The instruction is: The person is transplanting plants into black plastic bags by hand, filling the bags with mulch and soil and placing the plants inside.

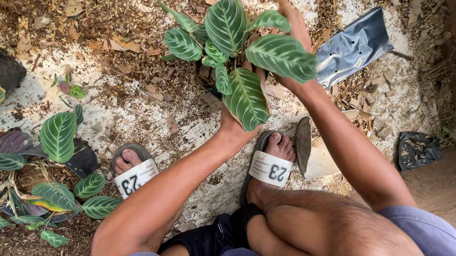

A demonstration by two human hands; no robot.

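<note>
Person squats in sandals. Left hand [229,123] and right hand [293,36] both close around a striped-leaf plant [239,48], held low over the mulch-strewn ground [141,103]. Risk: leaves hide the root ball; slack grip could shed soil. Flat grey grow bag [352,47] lies beyond.

A small plant [234,48] with broad oval green leaves, each marked with pale striped veins, stands upright above the sandalled right foot [272,160]. Its leaves fan outward and hide its base. One large leaf droops down toward that foot.
</note>
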